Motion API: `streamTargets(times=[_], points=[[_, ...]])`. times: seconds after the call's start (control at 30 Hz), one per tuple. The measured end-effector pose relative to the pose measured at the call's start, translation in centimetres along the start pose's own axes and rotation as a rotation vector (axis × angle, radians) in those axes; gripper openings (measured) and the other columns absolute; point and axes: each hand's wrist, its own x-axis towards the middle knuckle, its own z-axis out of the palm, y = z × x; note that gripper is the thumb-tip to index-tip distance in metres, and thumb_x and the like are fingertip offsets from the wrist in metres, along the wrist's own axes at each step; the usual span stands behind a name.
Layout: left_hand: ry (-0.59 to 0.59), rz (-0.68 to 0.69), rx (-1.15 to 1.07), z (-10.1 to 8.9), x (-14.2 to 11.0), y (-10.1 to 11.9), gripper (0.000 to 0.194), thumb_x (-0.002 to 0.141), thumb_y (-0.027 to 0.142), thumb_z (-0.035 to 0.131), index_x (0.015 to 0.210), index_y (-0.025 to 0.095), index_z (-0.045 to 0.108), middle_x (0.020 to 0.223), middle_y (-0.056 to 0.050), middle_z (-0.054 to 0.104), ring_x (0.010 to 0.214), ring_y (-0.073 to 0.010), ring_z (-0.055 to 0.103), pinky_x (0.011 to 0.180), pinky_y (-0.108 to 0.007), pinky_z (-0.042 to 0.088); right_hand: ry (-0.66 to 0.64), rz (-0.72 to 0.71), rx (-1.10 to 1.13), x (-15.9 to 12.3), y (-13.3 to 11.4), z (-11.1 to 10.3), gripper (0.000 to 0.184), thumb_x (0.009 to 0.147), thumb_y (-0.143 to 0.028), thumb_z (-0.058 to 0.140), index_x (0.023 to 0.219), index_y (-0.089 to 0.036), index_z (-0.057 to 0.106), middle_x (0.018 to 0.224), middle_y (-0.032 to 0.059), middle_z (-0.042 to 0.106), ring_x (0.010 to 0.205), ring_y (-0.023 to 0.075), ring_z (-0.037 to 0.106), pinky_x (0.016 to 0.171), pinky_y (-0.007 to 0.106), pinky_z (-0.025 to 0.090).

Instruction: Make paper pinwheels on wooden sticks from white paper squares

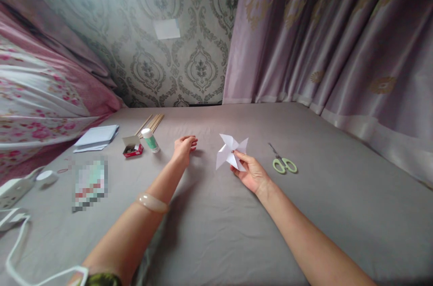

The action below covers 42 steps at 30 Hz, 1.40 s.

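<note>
Between the thumb and fingers of my right hand (251,173) is a white paper pinwheel (230,145), gripped near its centre and lower blade. A small dark spot, perhaps a pin head, shows at the pinwheel's middle by my thumb. My left hand (185,147) is held to the left of it, apart from the pinwheel, with loosely bent fingers slightly spread and nothing visible in them. Green-handled scissors (283,163) lie to the right of my right hand. Nearest my left hand stands a white and green glue bottle (150,140).
Left of the bottle is an open small red box (133,148) with small dark items. Several wooden sticks (154,123) lie behind it. Folded paper sheets (96,137), a blurred packet (89,182) and a power strip (15,192) with a white cable are farther left.
</note>
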Motion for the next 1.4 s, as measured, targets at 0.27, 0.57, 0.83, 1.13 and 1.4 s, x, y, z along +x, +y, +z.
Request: streamTargets(times=[0.27,0.57,0.83,1.13,1.4], points=[[0.125,0.112,0.232,3.0,3.0,-1.0,0.025,0.071,0.019,0.056,0.094,0.012,0.063,0.083,-0.012,0.070,0.077,-0.0184,0.066,0.068,-0.030,0.051,0.050,0.134,0.124,0.0,0.0,-0.3,0.019,0.059,-0.012,0.081,0.070,-0.018,0.066,0.068,-0.0032,0.072,0.058,0.0097,0.063,0.049,0.019,0.051],[0.261,0.279,0.728,3.3,5.8,-0.3,0.032,0.077,0.009,0.050,0.107,0.009,0.061,0.122,-0.023,0.058,0.125,-0.0307,0.047,0.103,-0.039,0.035,0.027,0.126,0.092,0.4,0.6,-0.9,0.024,0.057,-0.013,0.084,0.074,-0.020,0.068,0.072,-0.0028,0.074,0.061,0.0118,0.067,0.051,0.020,0.055],[0.358,0.230,0.912,1.1,8.8,1.3,0.045,0.077,0.009,0.046,0.121,0.004,0.051,0.128,-0.030,0.050,0.128,-0.0376,0.042,0.102,-0.048,0.032,0.011,0.130,0.058,0.4,1.0,-0.7,0.030,0.052,-0.019,0.088,0.076,-0.019,0.069,0.075,-0.0019,0.075,0.064,0.0115,0.068,0.055,0.019,0.056],[0.105,0.540,0.925,2.0,3.5,5.2,0.027,0.082,0.026,0.057,0.107,0.018,0.064,0.111,-0.011,0.066,0.108,-0.0213,0.057,0.095,-0.029,0.041,0.061,0.190,0.106,0.3,0.7,-0.6,0.027,0.053,-0.011,0.085,0.075,-0.019,0.070,0.076,-0.0010,0.075,0.065,0.0133,0.068,0.056,0.020,0.058],[0.157,0.764,0.401,-10.4,6.0,13.1,0.025,0.072,0.032,0.059,0.085,0.013,0.070,0.073,-0.004,0.068,0.065,-0.0123,0.058,0.064,-0.024,0.045,0.103,0.174,0.099,0.1,0.7,-0.6,0.029,0.052,-0.008,0.084,0.075,-0.018,0.069,0.075,-0.0018,0.074,0.063,0.0133,0.068,0.054,0.021,0.059]])
